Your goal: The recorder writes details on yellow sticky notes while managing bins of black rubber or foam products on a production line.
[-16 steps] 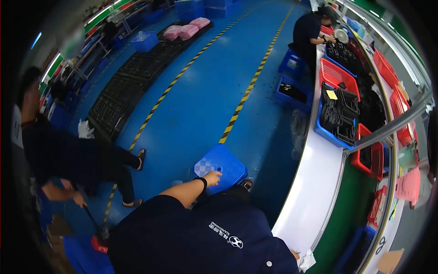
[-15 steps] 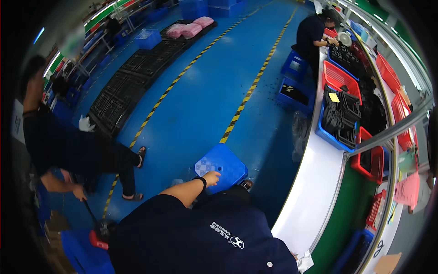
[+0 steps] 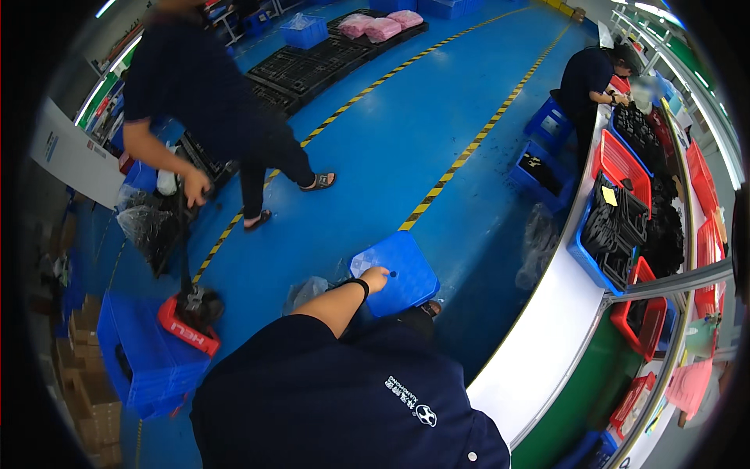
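My left hand (image 3: 375,279), with a dark band at the wrist, is over the seat of a blue plastic stool (image 3: 412,283) in front of me. Its fingers are curled at the small round hole in the seat, and the fingertips are partly hidden. One of my feet shows beside the stool's near right corner. Clear plastic bag material (image 3: 306,294) lies on the floor left of the stool. My right hand is out of view; my dark shirt fills the lower middle.
To the left, a person grips the handle of a red pallet truck (image 3: 187,328) beside blue crates (image 3: 148,352). A white bench (image 3: 512,344) curves along my right, bearing red and blue baskets of black parts. Another person works at its far end. Black pallets (image 3: 312,66) lie far left.
The view has swung left. The person with the pallet truck has moved forward, and more of the truck and crates shows. My left index finger, earlier stretched toward the stool's hole, is now more curled.
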Tool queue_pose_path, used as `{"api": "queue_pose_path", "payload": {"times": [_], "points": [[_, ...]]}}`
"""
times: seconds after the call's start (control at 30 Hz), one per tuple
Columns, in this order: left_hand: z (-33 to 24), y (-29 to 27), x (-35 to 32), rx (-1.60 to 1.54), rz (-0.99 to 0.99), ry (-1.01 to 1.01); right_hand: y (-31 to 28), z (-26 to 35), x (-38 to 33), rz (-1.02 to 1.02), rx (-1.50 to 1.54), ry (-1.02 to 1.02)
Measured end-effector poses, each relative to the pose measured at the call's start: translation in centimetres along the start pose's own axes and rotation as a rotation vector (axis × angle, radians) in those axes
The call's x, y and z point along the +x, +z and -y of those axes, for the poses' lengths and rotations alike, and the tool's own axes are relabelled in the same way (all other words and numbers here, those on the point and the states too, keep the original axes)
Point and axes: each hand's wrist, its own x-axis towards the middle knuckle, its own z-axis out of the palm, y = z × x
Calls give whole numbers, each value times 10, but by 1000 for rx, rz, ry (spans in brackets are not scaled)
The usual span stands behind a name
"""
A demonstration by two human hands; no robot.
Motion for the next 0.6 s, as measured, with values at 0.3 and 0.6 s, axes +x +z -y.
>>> {"api": "queue_pose_path", "payload": {"times": [0.3,0.6], "points": [[30,7,-11,280,5,128,-27,22,21,78,-32,-32],[42,5,-32,-14,39,-160,-27,75,39,191,-78,-109]]}}
